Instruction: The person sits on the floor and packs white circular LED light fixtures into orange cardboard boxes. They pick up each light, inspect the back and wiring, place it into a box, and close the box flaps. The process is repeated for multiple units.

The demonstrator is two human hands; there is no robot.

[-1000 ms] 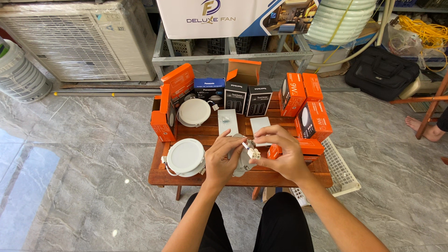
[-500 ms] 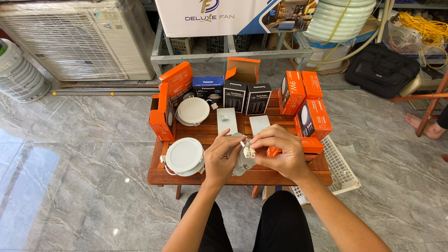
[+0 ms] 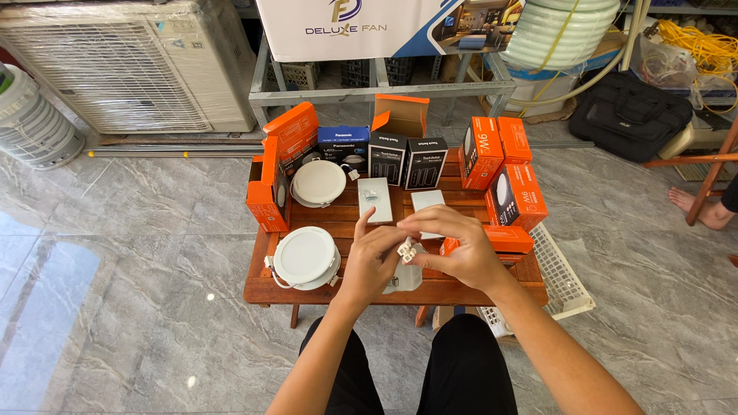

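Both my hands meet over the front of a low wooden table [image 3: 354,290]. My left hand [image 3: 372,260] and my right hand [image 3: 453,246] pinch a small white plastic connector [image 3: 406,250] between their fingertips. A white part [image 3: 405,278] lies or hangs just under my hands, mostly hidden by them. A round white downlight [image 3: 305,257] lies on the table left of my left hand. Two flat white switch plates [image 3: 376,200] lie just beyond my fingers.
Orange boxes [image 3: 513,198] and black boxes [image 3: 406,161] crowd the table's back and right, with a second downlight [image 3: 318,183] at the back left. A white plastic basket [image 3: 560,283] sits on the marble floor to the right. Another person's bare foot [image 3: 696,207] shows at far right.
My hands have stayed together on the small connector and shifted only slightly; the fingers have turned it a little.
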